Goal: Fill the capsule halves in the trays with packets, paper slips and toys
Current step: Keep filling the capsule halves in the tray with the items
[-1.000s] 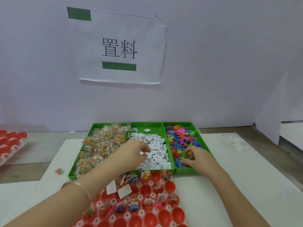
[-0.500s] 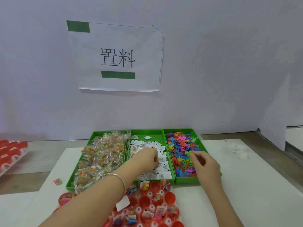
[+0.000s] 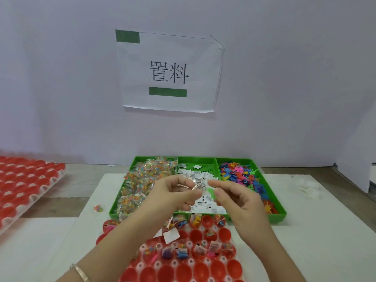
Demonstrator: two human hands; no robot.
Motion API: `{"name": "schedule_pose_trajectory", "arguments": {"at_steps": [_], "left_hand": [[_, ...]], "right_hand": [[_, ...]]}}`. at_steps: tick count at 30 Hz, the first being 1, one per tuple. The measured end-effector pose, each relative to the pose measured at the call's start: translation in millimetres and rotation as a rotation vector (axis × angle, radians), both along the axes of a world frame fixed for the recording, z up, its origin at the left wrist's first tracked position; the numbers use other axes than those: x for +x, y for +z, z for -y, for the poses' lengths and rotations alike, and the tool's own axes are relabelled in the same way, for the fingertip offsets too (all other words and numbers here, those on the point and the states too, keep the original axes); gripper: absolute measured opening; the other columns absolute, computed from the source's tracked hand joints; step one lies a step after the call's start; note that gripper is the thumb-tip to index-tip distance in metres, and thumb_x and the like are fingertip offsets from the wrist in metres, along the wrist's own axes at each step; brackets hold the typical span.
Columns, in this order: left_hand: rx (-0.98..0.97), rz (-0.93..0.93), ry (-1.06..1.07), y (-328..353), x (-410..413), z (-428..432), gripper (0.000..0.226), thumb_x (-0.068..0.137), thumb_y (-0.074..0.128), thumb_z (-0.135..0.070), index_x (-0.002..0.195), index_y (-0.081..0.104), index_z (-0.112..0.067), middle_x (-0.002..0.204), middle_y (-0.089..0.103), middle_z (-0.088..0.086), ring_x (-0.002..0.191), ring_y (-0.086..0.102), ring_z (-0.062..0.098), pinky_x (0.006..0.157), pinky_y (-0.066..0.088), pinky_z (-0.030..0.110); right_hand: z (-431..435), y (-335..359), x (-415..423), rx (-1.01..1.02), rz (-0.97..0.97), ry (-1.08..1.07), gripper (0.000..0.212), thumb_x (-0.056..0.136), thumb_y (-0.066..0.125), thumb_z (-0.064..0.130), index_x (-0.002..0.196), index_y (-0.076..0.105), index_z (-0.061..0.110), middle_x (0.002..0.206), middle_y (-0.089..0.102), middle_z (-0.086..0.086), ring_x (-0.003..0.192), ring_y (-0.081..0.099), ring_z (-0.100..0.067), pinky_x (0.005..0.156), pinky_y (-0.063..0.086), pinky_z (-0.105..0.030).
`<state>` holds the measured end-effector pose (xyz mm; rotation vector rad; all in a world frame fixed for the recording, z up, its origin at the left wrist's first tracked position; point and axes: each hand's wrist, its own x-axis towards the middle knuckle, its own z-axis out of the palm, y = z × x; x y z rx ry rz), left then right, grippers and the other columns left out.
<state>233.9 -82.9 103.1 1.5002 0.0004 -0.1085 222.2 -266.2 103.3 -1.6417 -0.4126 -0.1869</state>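
Both hands meet above the green tray (image 3: 281, 215). My left hand (image 3: 173, 195) pinches a small printed paper slip (image 3: 200, 185) between thumb and fingers. My right hand (image 3: 238, 202) is closed on a small green toy (image 3: 211, 193), only partly visible by its fingertips. The green tray has three compartments: candy packets (image 3: 142, 180) on the left, paper slips (image 3: 205, 206) in the middle, coloured plastic toys (image 3: 238, 173) on the right. In front of it lies a tray of red capsule halves (image 3: 195, 269); its far rows hold packets, slips and toys, its near rows are bare.
A second tray of red capsule halves (image 3: 24, 184) lies at the far left. One loose packet (image 3: 98, 208) sits on the white mat left of the green tray. Crumpled white bits (image 3: 309, 189) lie at the right. A paper sign (image 3: 168, 72) hangs on the wall behind.
Both hands have lifted out of the slip and toy compartments and come together above the tray, the left with a slip, the right with a green toy. The camera tilted up.
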Motion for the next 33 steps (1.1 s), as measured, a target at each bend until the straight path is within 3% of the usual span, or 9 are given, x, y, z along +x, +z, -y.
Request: {"name": "schedule_pose_trajectory", "arguments": {"at_steps": [2, 7, 10, 13, 17, 22, 29, 33], "left_hand": [[-0.026, 0.01, -0.031, 8, -20, -11, 0.035, 0.054, 0.087, -0.027, 0.084, 0.072, -0.015, 0.071, 0.071, 0.009, 0.058, 0.063, 0.017, 0.061, 0.055, 0.025], [-0.059, 0.069, -0.104, 20, -55, -30, 0.021, 0.058, 0.082, -0.03, 0.075, 0.075, -0.018, 0.058, 0.06, 0.004, 0.047, 0.048, 0.012, 0.05, 0.045, 0.019], [-0.165, 0.039, -0.136, 21, -65, -37, 0.017, 0.064, 0.077, -0.019, 0.077, 0.073, -0.009, 0.059, 0.057, 0.006, 0.046, 0.041, 0.012, 0.046, 0.039, 0.018], [-0.15, 0.039, -0.113, 21, -72, -45, 0.033, 0.058, 0.08, -0.023, 0.084, 0.071, -0.004, 0.061, 0.061, 0.005, 0.046, 0.042, 0.011, 0.047, 0.038, 0.019], [-0.037, 0.052, -0.124, 18, -79, -52, 0.023, 0.061, 0.085, -0.024, 0.078, 0.076, -0.011, 0.062, 0.066, 0.003, 0.045, 0.048, 0.006, 0.047, 0.04, 0.018], [-0.15, 0.08, -0.262, 14, -85, -55, 0.032, 0.054, 0.093, -0.029, 0.076, 0.077, -0.012, 0.058, 0.062, 0.001, 0.045, 0.042, 0.009, 0.048, 0.038, 0.019], [-0.148, 0.151, -0.315, 12, -90, -56, 0.023, 0.07, 0.081, -0.025, 0.089, 0.078, -0.013, 0.061, 0.061, 0.002, 0.049, 0.045, 0.011, 0.054, 0.043, 0.02], [-0.012, 0.163, -0.226, 8, -91, -56, 0.021, 0.076, 0.081, -0.026, 0.094, 0.078, -0.016, 0.063, 0.066, 0.0, 0.053, 0.052, 0.009, 0.059, 0.046, 0.022]], "right_hand": [[-13, 9, -17, -0.004, -0.057, 0.102, 0.02, 0.076, 0.069, 0.029, 0.094, 0.077, 0.033, 0.085, 0.075, 0.004, 0.076, 0.069, -0.006, 0.069, 0.053, -0.016], [-32, 19, -37, 0.145, -0.2, 0.153, 0.021, 0.056, 0.08, 0.023, 0.077, 0.077, 0.02, 0.067, 0.072, -0.009, 0.058, 0.067, -0.016, 0.057, 0.053, -0.019], [-36, 24, -44, 0.124, -0.185, 0.168, 0.018, 0.059, 0.078, 0.022, 0.077, 0.078, 0.018, 0.066, 0.071, -0.008, 0.056, 0.064, -0.012, 0.057, 0.051, -0.018], [-39, 31, -50, 0.111, -0.17, 0.154, 0.019, 0.059, 0.079, 0.023, 0.077, 0.078, 0.017, 0.067, 0.071, -0.009, 0.057, 0.064, -0.014, 0.057, 0.052, -0.019], [-42, 33, -58, 0.098, -0.122, 0.13, 0.019, 0.055, 0.081, 0.023, 0.073, 0.077, 0.017, 0.066, 0.071, -0.009, 0.057, 0.067, -0.015, 0.056, 0.053, -0.019], [-47, 31, -63, 0.092, -0.149, 0.146, 0.021, 0.056, 0.081, 0.028, 0.072, 0.076, 0.016, 0.063, 0.069, -0.007, 0.054, 0.062, -0.014, 0.055, 0.052, -0.02], [-49, 31, -67, 0.048, -0.15, 0.146, 0.017, 0.059, 0.08, 0.031, 0.072, 0.075, 0.02, 0.07, 0.071, -0.004, 0.052, 0.061, -0.013, 0.051, 0.051, -0.022], [-49, 23, -66, 0.079, -0.25, 0.144, 0.035, 0.06, 0.08, 0.026, 0.094, 0.073, 0.019, 0.084, 0.072, -0.003, 0.07, 0.069, -0.019, 0.049, 0.055, -0.028]]}}
